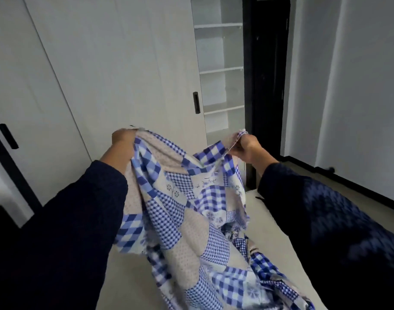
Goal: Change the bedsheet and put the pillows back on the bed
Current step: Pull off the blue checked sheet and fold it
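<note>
Two hands grip bedsheet [187,211] edge: left hand [124,142], right hand [247,147].

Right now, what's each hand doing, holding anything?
Left hand: closed on the top edge of the checked bedsheet.
Right hand: pinching another part of the same bedsheet's edge.
</note>
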